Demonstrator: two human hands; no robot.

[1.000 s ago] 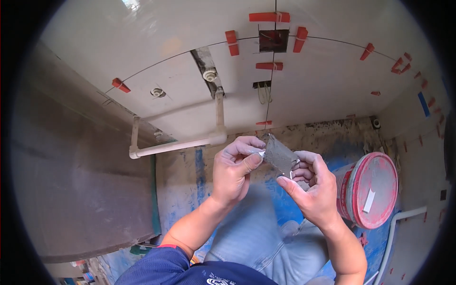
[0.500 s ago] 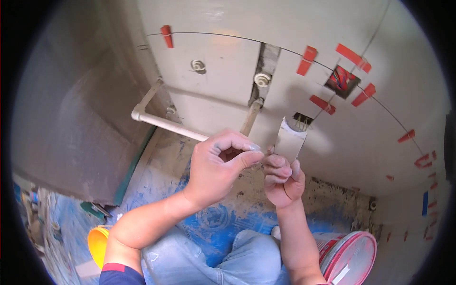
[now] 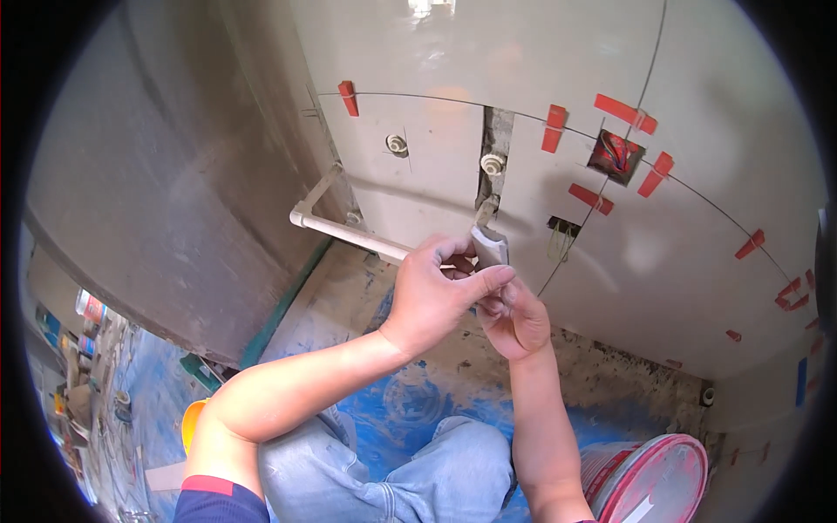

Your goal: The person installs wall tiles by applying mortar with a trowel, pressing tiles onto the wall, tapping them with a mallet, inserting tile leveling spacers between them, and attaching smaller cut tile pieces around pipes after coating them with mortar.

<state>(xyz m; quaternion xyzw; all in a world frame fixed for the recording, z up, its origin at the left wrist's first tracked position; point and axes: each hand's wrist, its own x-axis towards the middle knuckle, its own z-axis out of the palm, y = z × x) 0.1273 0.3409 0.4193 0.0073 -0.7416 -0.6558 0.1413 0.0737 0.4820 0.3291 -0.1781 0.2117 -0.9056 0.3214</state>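
A narrow strip of pale tile (image 3: 491,249) with a rough white upper end stands between my two hands, in front of the tiled wall. My right hand (image 3: 516,324) is closed around its lower part, its fingers partly hidden. From the left, my left hand (image 3: 443,286) has curled its fingers beside the strip, and its thumb lies across the strip's lower face. Beyond my hands, the wall has an open slot with a white pipe fitting (image 3: 493,164). To its right is a small dark cutout (image 3: 562,228) with thin greenish wires.
A white pipe (image 3: 357,235) runs low along the wall. Red wedges (image 3: 554,128) sit in the tile joints around a wire-filled electrical box (image 3: 616,157). A lidded bucket (image 3: 654,479) stands by my right knee, a yellow bucket (image 3: 192,423) at my left. Blue-stained floor (image 3: 410,392) lies below.
The strip has turned and shifted left, away from the wall cutout. My left hand has closed in on it. The view has shifted, so the wall sits differently in the picture.
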